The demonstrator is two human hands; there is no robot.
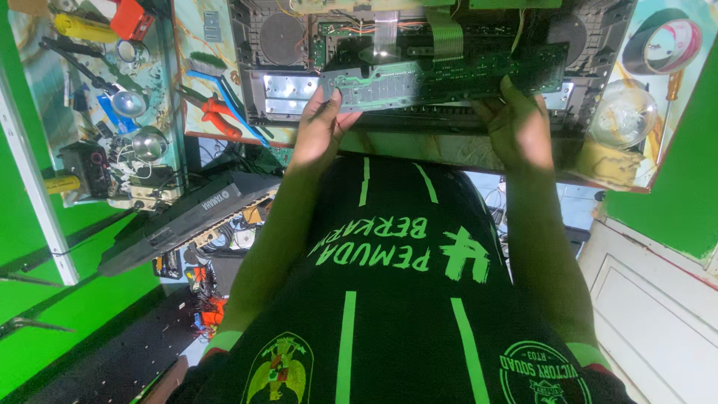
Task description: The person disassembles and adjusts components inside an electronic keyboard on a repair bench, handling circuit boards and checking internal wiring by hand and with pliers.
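1. I see my left hand [318,131] and right hand [517,127] each pinching an end of a long green circuit board [441,75], fingers clamped on its near edge.
2. The board sits tilted over the opened keyboard case [598,37] on the bench, grey ribbon cables [445,34] attached; I judge it loosened, not yet free.
3. The case holds two round speakers [283,37] and wiring.
4. Red pliers [217,116] lie to the left.

Two hands, left [318,131] and right [520,131]; one green circuit board [449,71]; one red-handled pliers [217,116]; one tape roll [662,46].
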